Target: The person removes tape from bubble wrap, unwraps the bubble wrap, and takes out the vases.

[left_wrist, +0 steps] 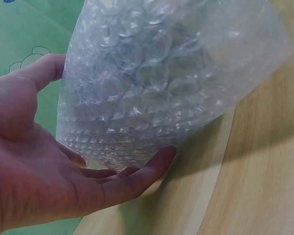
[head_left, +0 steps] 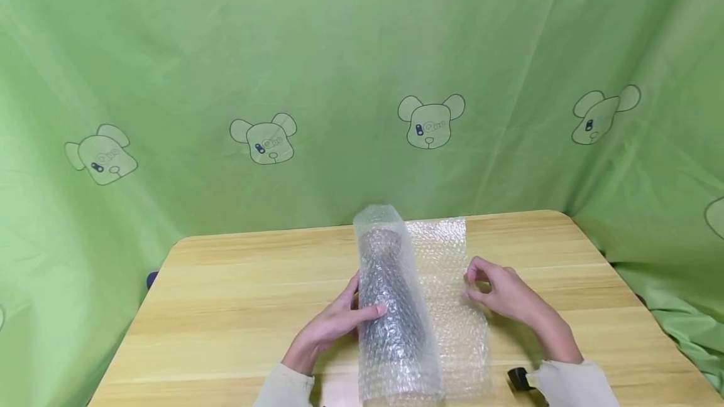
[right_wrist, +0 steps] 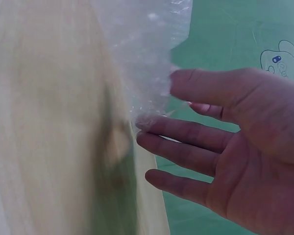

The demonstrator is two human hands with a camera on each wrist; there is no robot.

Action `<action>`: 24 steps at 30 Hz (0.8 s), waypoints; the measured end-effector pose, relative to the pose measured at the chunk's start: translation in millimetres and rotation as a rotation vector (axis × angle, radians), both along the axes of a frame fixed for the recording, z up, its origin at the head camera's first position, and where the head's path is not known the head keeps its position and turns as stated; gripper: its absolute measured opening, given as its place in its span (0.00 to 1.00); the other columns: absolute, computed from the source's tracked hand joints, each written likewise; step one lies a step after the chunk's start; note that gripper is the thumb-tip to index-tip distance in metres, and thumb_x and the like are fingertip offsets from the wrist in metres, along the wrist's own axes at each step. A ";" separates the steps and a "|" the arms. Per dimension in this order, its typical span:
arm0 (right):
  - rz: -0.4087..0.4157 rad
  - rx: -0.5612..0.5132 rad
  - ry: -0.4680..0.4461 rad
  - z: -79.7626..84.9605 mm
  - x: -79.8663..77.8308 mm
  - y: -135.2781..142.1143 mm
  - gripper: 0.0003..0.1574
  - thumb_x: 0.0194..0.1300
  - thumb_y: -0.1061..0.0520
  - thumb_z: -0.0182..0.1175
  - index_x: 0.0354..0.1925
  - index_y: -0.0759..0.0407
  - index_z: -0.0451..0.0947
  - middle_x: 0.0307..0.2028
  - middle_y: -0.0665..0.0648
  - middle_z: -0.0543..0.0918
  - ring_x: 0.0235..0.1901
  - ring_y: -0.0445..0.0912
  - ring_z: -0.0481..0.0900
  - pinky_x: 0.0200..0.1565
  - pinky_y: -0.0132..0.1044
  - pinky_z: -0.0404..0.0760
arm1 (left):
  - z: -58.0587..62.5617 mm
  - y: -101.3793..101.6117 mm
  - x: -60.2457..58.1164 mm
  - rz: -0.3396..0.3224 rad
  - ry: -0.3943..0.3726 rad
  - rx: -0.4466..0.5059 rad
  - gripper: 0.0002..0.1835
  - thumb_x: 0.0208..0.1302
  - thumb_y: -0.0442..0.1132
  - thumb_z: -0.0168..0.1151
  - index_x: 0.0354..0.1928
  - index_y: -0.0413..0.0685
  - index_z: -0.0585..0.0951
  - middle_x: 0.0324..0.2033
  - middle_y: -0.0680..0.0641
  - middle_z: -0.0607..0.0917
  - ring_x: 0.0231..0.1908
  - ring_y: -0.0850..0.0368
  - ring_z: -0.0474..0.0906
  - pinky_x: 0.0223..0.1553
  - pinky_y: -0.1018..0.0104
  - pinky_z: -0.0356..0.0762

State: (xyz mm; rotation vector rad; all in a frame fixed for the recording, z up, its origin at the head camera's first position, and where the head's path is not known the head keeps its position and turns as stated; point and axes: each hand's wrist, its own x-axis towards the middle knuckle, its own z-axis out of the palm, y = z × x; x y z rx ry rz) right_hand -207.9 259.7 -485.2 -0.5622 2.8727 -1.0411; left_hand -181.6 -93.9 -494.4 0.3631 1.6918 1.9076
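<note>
A dark, bottle-shaped thing, narrower at its far end, lies inside clear bubble wrap on the table. My left hand grips this bundle from the left, thumb on top and fingers curled under its side, as the left wrist view also shows. To the right of the bundle spreads a loose flap of bubble wrap. With thumb and fingertips my right hand pinches the outer edge of that flap, its other fingers loosely extended in the right wrist view. The wrap blurs the details of the thing inside.
The wood-grain table extends on both sides of the bundle. A green curtain printed with bear heads hangs behind and at the sides. Close to the right sleeve is a small black object.
</note>
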 end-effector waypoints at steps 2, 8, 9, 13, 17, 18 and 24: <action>-0.002 0.015 0.005 -0.6 -0.5 0.6 0.17 0.59 0.59 0.73 0.38 0.55 0.72 0.46 0.63 0.88 0.54 0.68 0.83 0.57 0.65 0.80 | 0.1 0.2 -0.1 -0.003 0.000 0.008 0.54 0.68 0.40 0.66 0.81 0.70 0.39 0.70 0.29 0.61 0.56 0.42 0.80 0.56 0.46 0.83; 0.014 0.006 0.009 -2.2 -0.6 2.2 0.26 0.55 0.62 0.75 0.45 0.57 0.69 0.48 0.66 0.88 0.52 0.67 0.84 0.59 0.70 0.75 | -0.5 1.1 0.1 0.010 0.009 -0.008 0.53 0.68 0.40 0.66 0.82 0.68 0.40 0.69 0.30 0.64 0.55 0.43 0.80 0.56 0.47 0.83; 0.016 0.003 0.009 -2.1 -0.2 2.4 0.28 0.54 0.62 0.75 0.47 0.57 0.69 0.48 0.66 0.88 0.52 0.67 0.84 0.59 0.71 0.74 | -0.7 1.1 0.3 0.012 0.010 -0.011 0.53 0.68 0.40 0.66 0.82 0.68 0.39 0.69 0.29 0.64 0.55 0.43 0.80 0.57 0.47 0.83; 0.000 0.011 0.016 3.2 3.4 2.4 0.32 0.57 0.61 0.74 0.56 0.60 0.72 0.52 0.67 0.86 0.55 0.67 0.82 0.61 0.71 0.72 | -1.6 1.4 1.4 0.011 0.010 -0.011 0.53 0.68 0.40 0.66 0.82 0.67 0.39 0.69 0.29 0.64 0.55 0.43 0.80 0.57 0.46 0.83; -0.025 0.044 0.071 16.2 8.4 -3.0 0.30 0.60 0.60 0.72 0.60 0.63 0.76 0.58 0.67 0.82 0.58 0.68 0.79 0.60 0.68 0.75 | -1.2 1.7 2.1 0.006 0.007 -0.002 0.53 0.68 0.40 0.66 0.82 0.68 0.39 0.69 0.29 0.64 0.56 0.43 0.80 0.57 0.46 0.83; -0.026 0.053 0.085 19.5 10.0 -5.4 0.30 0.60 0.60 0.71 0.60 0.64 0.76 0.59 0.67 0.82 0.59 0.68 0.78 0.60 0.67 0.76 | -0.9 1.8 2.2 0.005 0.004 0.001 0.53 0.68 0.40 0.66 0.82 0.67 0.39 0.69 0.29 0.64 0.56 0.42 0.80 0.57 0.46 0.83; 0.018 0.080 0.073 26.6 19.0 -25.4 0.39 0.59 0.58 0.72 0.66 0.68 0.71 0.65 0.72 0.75 0.64 0.70 0.72 0.65 0.67 0.71 | 1.1 2.0 2.6 0.011 -0.008 0.002 0.54 0.67 0.41 0.67 0.82 0.66 0.39 0.70 0.28 0.63 0.55 0.42 0.81 0.56 0.46 0.84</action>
